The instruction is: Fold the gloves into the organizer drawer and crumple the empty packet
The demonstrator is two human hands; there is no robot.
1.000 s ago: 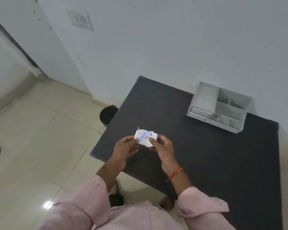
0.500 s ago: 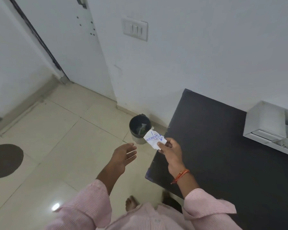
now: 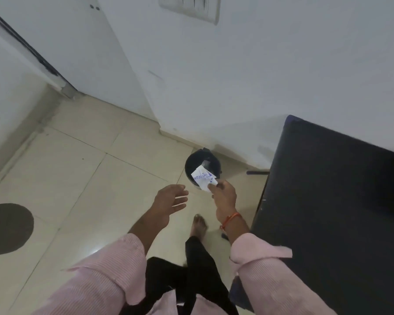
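Observation:
My right hand (image 3: 223, 196) pinches a small white packet (image 3: 203, 179) with blue print, holding it just over the near rim of a small black bin (image 3: 197, 161) on the floor. My left hand (image 3: 168, 201) hovers to the left of it, empty, with fingers spread. The organizer and the gloves are out of sight, apart from a white sliver at the right edge of the frame.
The black table (image 3: 339, 201) fills the right side, with its left edge close to my right arm. The bin stands against the white wall. A bare foot (image 3: 199, 225) is on the cream tiles below my hands. A dark round patch (image 3: 7, 228) lies on the floor at the left.
The view has swung left from the table to the floor. My left hand let go of the packet. My right hand carried it off the table toward the bin.

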